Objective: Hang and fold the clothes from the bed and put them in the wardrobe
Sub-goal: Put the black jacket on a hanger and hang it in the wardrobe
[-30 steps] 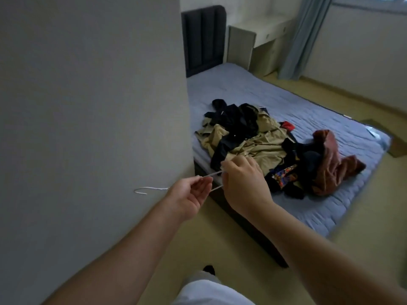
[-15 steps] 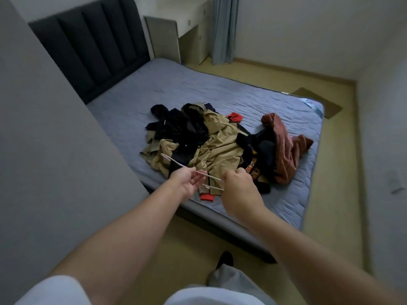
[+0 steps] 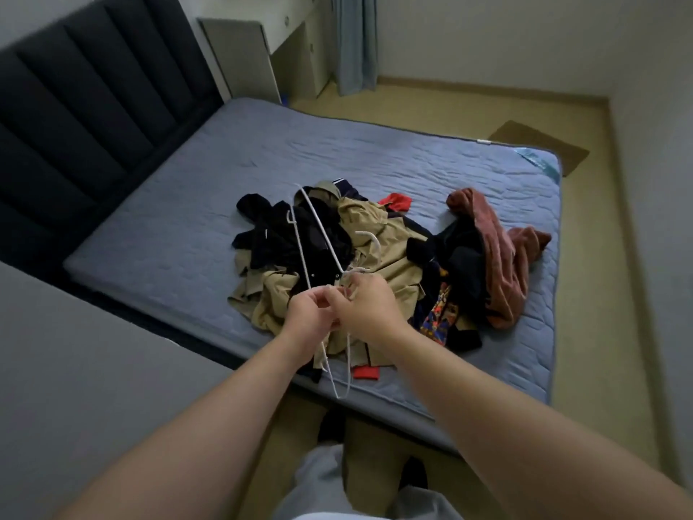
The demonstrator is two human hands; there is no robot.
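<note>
Here, above the near edge of the bed (image 3: 225, 163), the left hand (image 3: 309, 319) and right hand (image 3: 367, 307) touch, fingers curled round thin white hangers (image 3: 369, 236). The clothes pile (image 3: 390, 257) lies mid-bed, under and beyond them.

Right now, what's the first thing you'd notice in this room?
The jumbled pile of clothes in the middle of the grey bed grabs the eye first, with a rust-red garment on its right edge. In front of it, the left hand and right hand hold thin white hangers.
</note>
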